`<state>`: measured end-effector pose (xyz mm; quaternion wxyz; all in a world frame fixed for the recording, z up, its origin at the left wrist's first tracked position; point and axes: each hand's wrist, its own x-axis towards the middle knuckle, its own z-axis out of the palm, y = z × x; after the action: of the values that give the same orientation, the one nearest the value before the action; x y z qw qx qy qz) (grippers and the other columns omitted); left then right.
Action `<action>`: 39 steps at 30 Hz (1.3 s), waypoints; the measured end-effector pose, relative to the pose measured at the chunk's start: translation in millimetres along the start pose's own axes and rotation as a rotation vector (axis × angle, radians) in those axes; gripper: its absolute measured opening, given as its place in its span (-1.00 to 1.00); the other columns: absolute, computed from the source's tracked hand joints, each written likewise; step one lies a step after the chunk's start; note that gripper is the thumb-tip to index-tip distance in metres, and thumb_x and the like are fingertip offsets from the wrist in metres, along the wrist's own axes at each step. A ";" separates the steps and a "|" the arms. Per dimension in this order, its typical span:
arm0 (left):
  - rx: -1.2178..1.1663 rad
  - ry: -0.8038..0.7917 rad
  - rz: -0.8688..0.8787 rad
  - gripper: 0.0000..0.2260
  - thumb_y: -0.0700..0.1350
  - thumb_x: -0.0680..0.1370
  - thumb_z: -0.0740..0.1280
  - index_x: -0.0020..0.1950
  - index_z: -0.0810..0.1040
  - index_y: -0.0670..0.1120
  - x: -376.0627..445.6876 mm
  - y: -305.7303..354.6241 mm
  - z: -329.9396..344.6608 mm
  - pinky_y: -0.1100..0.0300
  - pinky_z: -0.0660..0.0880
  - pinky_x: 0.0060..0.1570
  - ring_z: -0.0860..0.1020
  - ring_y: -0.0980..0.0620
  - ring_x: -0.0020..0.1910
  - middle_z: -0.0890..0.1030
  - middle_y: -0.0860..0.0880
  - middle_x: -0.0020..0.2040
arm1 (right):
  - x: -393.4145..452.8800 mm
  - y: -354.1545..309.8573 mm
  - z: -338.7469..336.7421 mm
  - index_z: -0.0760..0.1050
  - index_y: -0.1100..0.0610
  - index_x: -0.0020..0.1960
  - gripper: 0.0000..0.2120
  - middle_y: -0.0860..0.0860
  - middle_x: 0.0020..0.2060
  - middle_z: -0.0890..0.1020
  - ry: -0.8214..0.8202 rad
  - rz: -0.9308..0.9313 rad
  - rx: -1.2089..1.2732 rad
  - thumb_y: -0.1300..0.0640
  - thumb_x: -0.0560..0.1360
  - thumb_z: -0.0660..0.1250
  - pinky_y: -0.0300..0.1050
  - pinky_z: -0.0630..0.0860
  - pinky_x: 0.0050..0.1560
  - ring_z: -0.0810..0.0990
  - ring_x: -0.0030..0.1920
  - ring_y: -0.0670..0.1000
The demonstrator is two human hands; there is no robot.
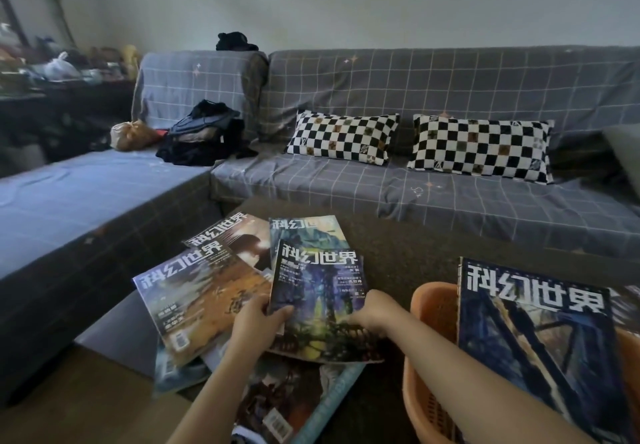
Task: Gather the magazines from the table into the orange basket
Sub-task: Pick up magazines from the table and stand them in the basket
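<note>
Several magazines lie fanned over the low dark table. A blue-and-green one is tilted up off the pile, with my left hand gripping its left edge and my right hand gripping its right edge. An orange-toned magazine lies to the left, with a brown one and a teal one behind. Another magazine lies beneath my arms. At the right stands the orange basket, with a large blue magazine leaning upright inside it.
A grey checked sofa wraps around the table's far and left sides. It carries two black-and-white chequered cushions and a heap of dark clothes. A cluttered side table stands at the far left.
</note>
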<state>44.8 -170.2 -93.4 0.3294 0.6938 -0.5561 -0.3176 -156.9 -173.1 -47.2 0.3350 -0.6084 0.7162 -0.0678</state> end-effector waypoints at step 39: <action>-0.291 -0.371 0.258 -0.85 -0.17 0.56 0.33 0.11 0.50 -0.02 -152.8 149.5 143.2 0.11 0.58 -0.04 0.61 0.07 -0.08 0.65 0.01 -0.03 | -174.5 230.4 -79.7 0.38 0.03 0.26 -0.58 0.01 0.09 0.56 0.649 0.068 0.915 0.24 0.46 0.39 -0.10 0.41 -0.07 0.52 0.03 0.03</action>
<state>-182.3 -59.7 -44.1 0.3559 0.4926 -0.6391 -0.4714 -385.9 19.8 -33.0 0.3293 -0.3256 0.6992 -0.5446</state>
